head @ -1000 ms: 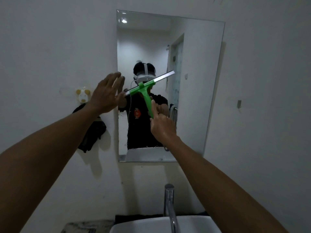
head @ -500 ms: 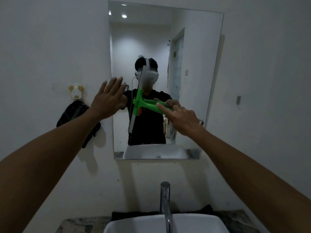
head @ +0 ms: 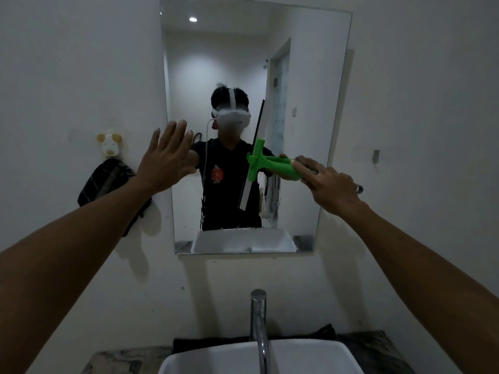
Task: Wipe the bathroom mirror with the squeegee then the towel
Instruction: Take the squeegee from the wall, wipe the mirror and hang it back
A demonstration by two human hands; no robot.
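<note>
A rectangular mirror (head: 305, 76) hangs on the white wall above the sink. My right hand (head: 330, 186) grips the handle of a green squeegee (head: 266, 164); its blade stands nearly upright against the middle of the glass. My left hand (head: 166, 156) is flat with fingers spread, pressed at the mirror's left edge. A dark towel (head: 108, 182) hangs from a hook left of the mirror.
A white basin (head: 235, 357) with a chrome tap (head: 259, 322) sits below the mirror on a marbled counter (head: 116, 361). A dark cloth (head: 213, 344) lies behind the basin. A small animal-shaped hook (head: 109, 144) holds the towel. A small wall fitting (head: 376, 155) is at right.
The squeegee turned from slanted to nearly upright and has slid rightward across the glass. My right hand moved right with it. My left hand stayed at the mirror's left edge.
</note>
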